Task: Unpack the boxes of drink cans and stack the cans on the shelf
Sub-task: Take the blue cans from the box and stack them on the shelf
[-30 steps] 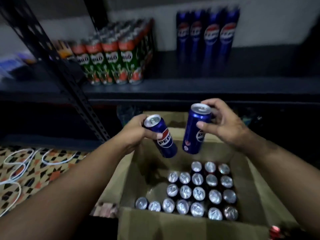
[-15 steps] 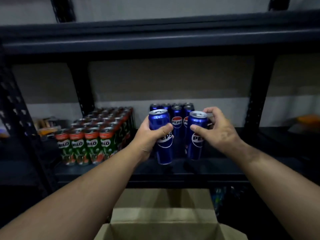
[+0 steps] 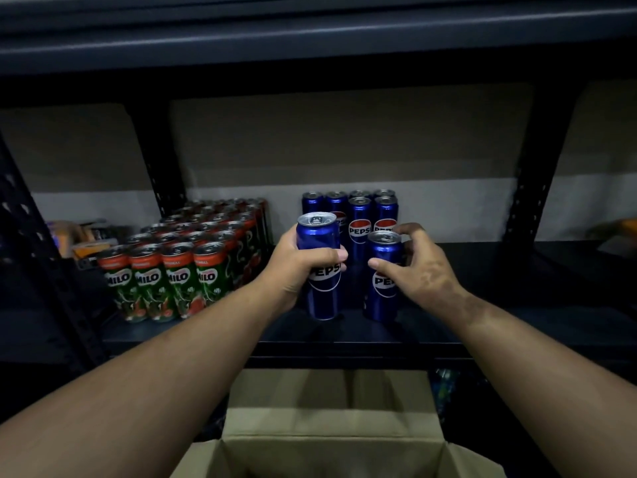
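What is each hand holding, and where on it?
Each holds a Pepsi can. The left hand wraps the left can around its middle; the right hand pinches the right can near its top.

The scene is being lit dimly, with the light seemingly coming from in front of the shelving. The forearms and the cardboard box (image 3: 331,439) are being caught by most of it, while the shelf board (image 3: 517,326) and the space under the upper shelf (image 3: 310,39) are being lost in deep shadow. Small glints are being thrown off the tops of the blue cans (image 3: 358,215). Straight uprights are being bent outward near the edges by the wide lens. The green cans (image 3: 165,281) are being rendered slightly soft, and the far left clutter is being blurred.
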